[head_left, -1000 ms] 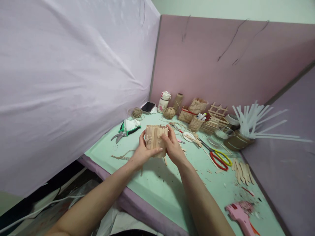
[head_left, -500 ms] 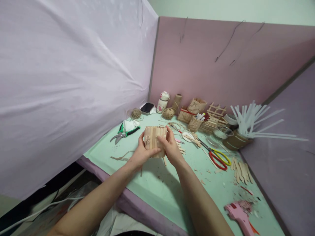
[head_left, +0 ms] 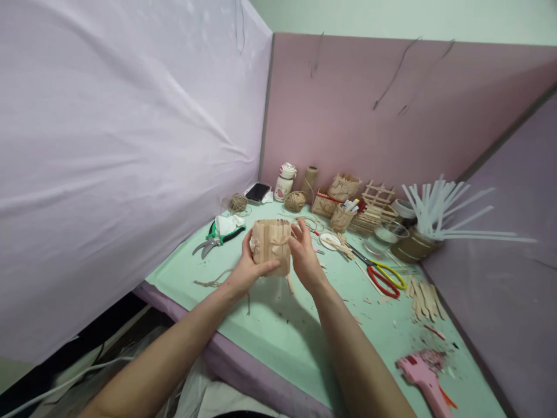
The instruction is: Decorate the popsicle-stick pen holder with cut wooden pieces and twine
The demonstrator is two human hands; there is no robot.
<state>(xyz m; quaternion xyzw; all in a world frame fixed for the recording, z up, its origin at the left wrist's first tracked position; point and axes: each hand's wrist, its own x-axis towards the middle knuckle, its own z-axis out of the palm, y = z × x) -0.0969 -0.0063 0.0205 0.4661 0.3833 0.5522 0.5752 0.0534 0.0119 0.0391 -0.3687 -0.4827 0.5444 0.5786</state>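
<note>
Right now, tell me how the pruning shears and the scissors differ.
The pruning shears have green-and-black handles; the scissors have one red and one yellow. The shears' blades curve; the scissors' look straight. The shears lie left of the left hand, the scissors right of the right hand. Both rest on the table.

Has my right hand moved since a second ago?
Yes, slightly: your right hand has shifted rightward, toward the scissors, and no longer reaches across the front of the stick box.
</note>
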